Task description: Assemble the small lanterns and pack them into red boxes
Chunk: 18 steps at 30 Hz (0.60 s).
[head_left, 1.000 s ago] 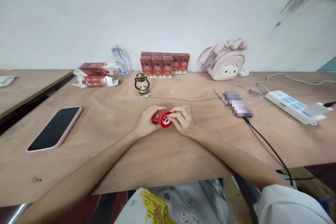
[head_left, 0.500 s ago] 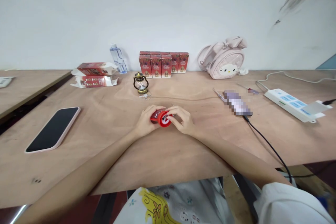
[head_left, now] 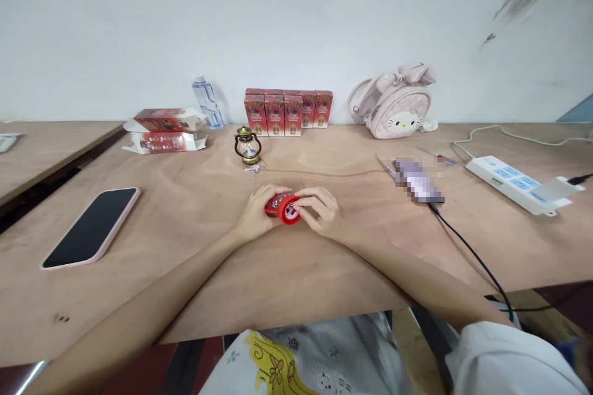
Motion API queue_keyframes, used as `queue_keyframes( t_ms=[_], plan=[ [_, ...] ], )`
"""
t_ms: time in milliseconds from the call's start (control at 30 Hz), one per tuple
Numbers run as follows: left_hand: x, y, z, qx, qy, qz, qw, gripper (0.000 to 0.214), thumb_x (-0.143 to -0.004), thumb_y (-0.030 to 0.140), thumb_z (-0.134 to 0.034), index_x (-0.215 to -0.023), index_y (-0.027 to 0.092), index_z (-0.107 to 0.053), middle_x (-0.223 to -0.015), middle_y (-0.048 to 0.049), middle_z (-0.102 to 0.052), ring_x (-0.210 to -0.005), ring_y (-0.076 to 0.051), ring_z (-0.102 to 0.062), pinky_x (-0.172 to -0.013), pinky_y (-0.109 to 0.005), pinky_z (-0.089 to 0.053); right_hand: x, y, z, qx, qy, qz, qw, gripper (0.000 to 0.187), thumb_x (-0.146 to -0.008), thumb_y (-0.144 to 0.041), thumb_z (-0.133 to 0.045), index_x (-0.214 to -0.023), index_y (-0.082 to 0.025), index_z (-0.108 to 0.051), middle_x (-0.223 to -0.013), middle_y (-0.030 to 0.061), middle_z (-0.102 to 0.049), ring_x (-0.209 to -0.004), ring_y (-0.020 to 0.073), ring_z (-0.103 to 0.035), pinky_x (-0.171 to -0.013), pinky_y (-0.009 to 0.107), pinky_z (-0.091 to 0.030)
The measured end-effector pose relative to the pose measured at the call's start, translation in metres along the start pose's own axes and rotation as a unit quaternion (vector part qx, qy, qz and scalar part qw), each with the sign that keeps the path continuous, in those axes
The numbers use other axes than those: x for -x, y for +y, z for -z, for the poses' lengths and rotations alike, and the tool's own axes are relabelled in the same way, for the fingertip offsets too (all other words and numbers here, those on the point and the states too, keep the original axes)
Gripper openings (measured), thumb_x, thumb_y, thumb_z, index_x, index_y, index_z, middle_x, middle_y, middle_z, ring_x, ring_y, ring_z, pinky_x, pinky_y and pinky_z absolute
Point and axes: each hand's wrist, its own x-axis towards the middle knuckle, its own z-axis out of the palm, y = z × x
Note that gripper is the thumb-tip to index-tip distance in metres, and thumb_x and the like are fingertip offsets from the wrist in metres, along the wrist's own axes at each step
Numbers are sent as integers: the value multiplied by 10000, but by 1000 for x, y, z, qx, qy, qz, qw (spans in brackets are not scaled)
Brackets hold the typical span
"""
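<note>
My left hand (head_left: 257, 215) is closed round a small red lantern (head_left: 283, 217), which is tilted so that its round underside faces me. Inside the red rim a white disc with small dark and red details shows. At that underside the fingertips of my right hand (head_left: 322, 211) are pinched together, and whatever they hold is too small to make out. A thin metal tip (head_left: 304, 184) pokes up behind the right fingers; its other end is hidden. Beyond my hands a bronze-coloured mini lantern (head_left: 249, 147) stands upright, with small pale bits (head_left: 254, 169) in front of it.
Red boxes (head_left: 274, 116) stand by the wall, beside a water bottle (head_left: 208, 103) and opened cartons (head_left: 165, 131). A phone (head_left: 95, 226) lies left. On the right are a pink bag (head_left: 399, 112), tweezers (head_left: 385, 165), a screwdriver (head_left: 445, 159), a cabled purple device (head_left: 419, 182) and a power strip (head_left: 514, 184).
Both hands stay at the lantern in nearly the same place. The right fingers have shifted very slightly at its underside, and the view has moved a touch.
</note>
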Motion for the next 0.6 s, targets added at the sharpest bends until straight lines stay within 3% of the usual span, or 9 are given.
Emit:
queue_keyframes(
  t_ms=[367,600],
  plan=[
    [0,-2,1,29,31,-3,999,452,-706,360,-699,-1109,218,-552,-1088,-75,-635,-1008,-232,-605,-875,-376,-474,1,4,3,89,-22,85,992,165,-832,-217,-566,-970,-191,-654,-1058,108,-666,-793,177,-626,-659,319,-458],
    [0,-1,1,39,43,-5,998,454,-707,361,-704,-1104,205,-549,-1081,-85,-634,-990,-233,-613,-870,-383,-485,2,4,3,125,-76,41,988,255,-845,-332,-524,-1043,-237,-653,-1171,107,-618,-896,200,-623,-721,350,-484]
  ],
)
